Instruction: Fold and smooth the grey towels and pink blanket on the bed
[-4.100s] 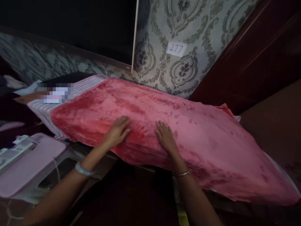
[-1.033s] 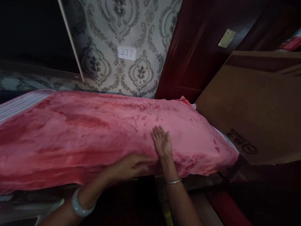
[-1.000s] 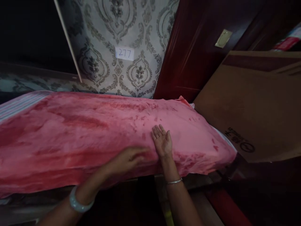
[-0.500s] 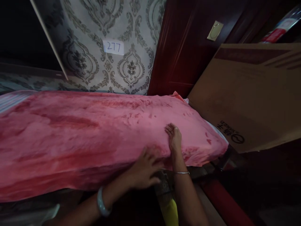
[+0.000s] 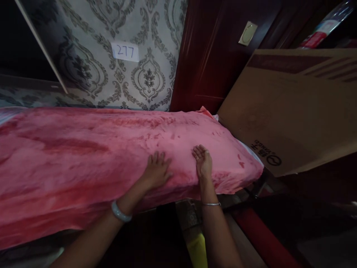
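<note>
Rests the left grip [image 5: 157,172], a bare hand, palm down on the coral-pink, soft plush cloth [image 5: 78,160], with fingers fanned wide and nothing held. Holds the right grip [image 5: 204,163], also a bare hand, palm upward over the same cloth, farther right, with fingers loosely together, slightly curled and empty. Cannot tell how firmly that one touches the fabric. Wears a pale, rounded bangle [image 5: 120,212] on the left wrist and a thin, silvery bracelet [image 5: 211,204] on the right.

Looks, by judgement, mostly laid out: stretched from the left edge of view to the right end, fairly flat on top and draped down the front. Shows less evenness in the ruffled, darker pile at the right front, the long dark streak at the left and the upturned back corner. Leaves a strip of striped, pale fabric [image 5: 9,115] uncovered at far left.

Farther out, runs along grey-patterned wallpaper [image 5: 149,80] bearing a white paper label [image 5: 125,51] marked 277, and ends beside a large, brown cardboard box [image 5: 295,108].
</note>
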Available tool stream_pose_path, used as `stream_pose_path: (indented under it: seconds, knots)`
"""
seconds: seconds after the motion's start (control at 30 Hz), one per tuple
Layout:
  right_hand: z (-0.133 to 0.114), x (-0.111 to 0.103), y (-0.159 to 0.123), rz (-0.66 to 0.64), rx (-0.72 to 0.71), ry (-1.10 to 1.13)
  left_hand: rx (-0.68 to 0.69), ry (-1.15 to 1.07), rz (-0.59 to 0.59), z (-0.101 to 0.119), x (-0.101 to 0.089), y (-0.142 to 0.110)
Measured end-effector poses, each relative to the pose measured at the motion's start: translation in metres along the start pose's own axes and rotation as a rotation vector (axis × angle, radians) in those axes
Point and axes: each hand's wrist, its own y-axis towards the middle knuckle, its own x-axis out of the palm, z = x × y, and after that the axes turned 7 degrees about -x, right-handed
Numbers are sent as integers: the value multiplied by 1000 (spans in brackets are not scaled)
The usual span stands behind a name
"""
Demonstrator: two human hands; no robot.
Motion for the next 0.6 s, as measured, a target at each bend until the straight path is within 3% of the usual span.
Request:
stream_pose_path:
  seconds: [0.07, 0.17, 0.23, 0.3, 0.33, 0.4, 0.5, 0.6]
  knots:
    - [0, -1, 1, -14, -6, -11, 147, -29, -72, 16, 19, -15]
    - [-1, -1, 1, -15, -11, -24, 502, -207, -256, 36, 34, -47]
    - [-2, -1, 0, -7, -12, -31, 662, -412, -439, 40, 32, -65]
    - [-4, -1, -1, -14, -9, -39, 682, -586, -516, 33, 20, -74]
    - [-5, -1, -2, -20, -8, -45, 636, -625, -464, 26, 11, -75]
    - [-6, -2, -4, -23, -15, -61, 473, -588, -214, 3, -9, -71]
    - [-5, -5, -5, -21, -37, -77, 132, -318, 129, -46, -41, -65]
    - [-3, -8, -5, -40, -47, -92, -244, -4, 214, -102, -63, -71]
